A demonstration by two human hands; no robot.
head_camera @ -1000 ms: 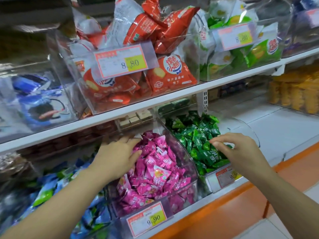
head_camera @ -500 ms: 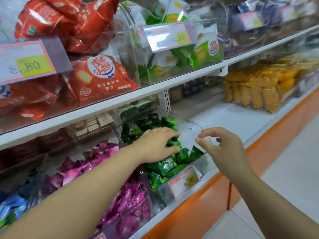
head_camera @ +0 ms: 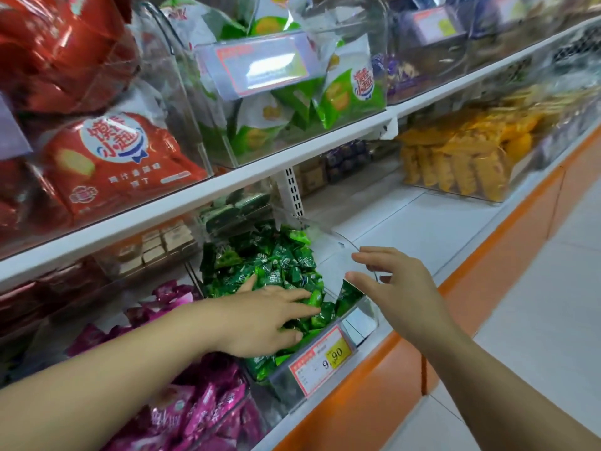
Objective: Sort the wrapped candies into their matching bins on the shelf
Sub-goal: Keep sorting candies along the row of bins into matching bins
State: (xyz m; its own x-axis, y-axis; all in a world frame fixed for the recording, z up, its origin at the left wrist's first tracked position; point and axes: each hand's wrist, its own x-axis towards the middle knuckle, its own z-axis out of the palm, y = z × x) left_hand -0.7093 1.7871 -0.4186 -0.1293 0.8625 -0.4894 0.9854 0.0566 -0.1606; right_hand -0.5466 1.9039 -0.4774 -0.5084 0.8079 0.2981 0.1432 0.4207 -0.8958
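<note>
The person's left hand (head_camera: 270, 320) is lying palm down on the heap of small green foil-wrapped candies (head_camera: 266, 265), its fingers nearly straight and spread over the wrappers, grasping none that can be seen. The candies are filling a clear plastic bin (head_camera: 366, 315) that is standing at the front edge of the white lower shelf (head_camera: 422, 229). A red-framed white price label with a yellow patch (head_camera: 320, 359) is hanging on the bin's front wall.

The right hand (head_camera: 400, 288) is hovering just beside the bin's curved right wall, released, with its fingers loosely bent, its thumb apart from them and nothing in its grasp. Whether its fingertips (head_camera: 359, 255) are touching the clear wall cannot be told.

Just left of the green candies, a second clear bin is holding magenta wrapped candies (head_camera: 201, 415), also at the shelf's front edge and partly under the left forearm. Further right along the lower shelf, well apart from the hands, yellow packets (head_camera: 455, 157) are standing in another clear bin.

On the white upper shelf (head_camera: 292, 157), large red snack bags (head_camera: 113, 164) are sitting in a clear bin towards the left, and green-and-white snack bags (head_camera: 344, 92) are sitting in the next bin to the right, behind a glare-washed label. An orange base panel (head_camera: 374, 402) is running below the lower shelf's front edge.
</note>
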